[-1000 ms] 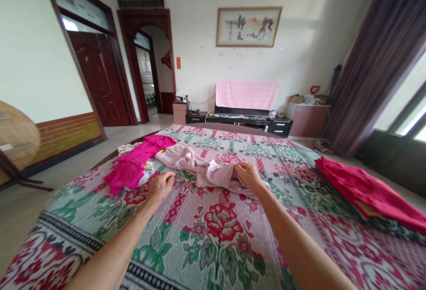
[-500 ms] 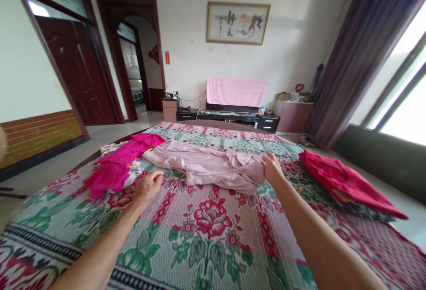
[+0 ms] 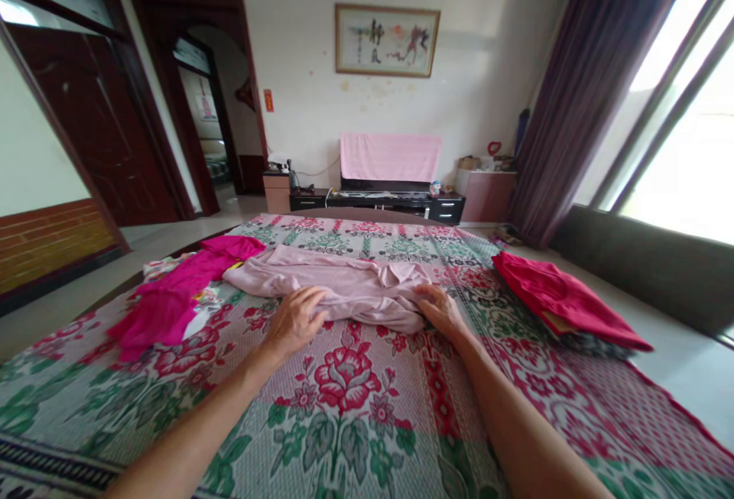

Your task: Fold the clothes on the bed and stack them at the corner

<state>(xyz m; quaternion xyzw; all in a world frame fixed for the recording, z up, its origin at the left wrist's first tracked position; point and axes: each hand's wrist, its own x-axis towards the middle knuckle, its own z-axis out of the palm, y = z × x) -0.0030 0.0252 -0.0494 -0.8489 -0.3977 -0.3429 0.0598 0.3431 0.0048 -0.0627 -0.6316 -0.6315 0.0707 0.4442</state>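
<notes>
A pale pink long-sleeved top (image 3: pixel 344 279) lies crosswise over the flowered cloth, loosely folded and wrinkled. On its near edge, left of the middle, rests my left hand (image 3: pixel 295 321), fingers stretched out and thumb apart. My right hand (image 3: pixel 443 312) touches the right end of the top, its fingers laid on the fabric and slightly apart. To the left, a bright magenta garment (image 3: pixel 177 293) lies over a white patterned one, close to the top's left end.
The flowered cloth (image 3: pixel 349 438) covers the table. A folded red garment (image 3: pixel 562 296) tops a pile at the right. Beyond the table stands a low black cabinet (image 3: pixel 447 208) with a pink cloth (image 3: pixel 390 157) draped above it. A dark sofa back (image 3: pixel 642 262) runs along the right.
My left hand has moved right and opened from a curled shape, onto the top's near edge. My right hand has shifted down along the right end and loosened. The view has turned slightly right.
</notes>
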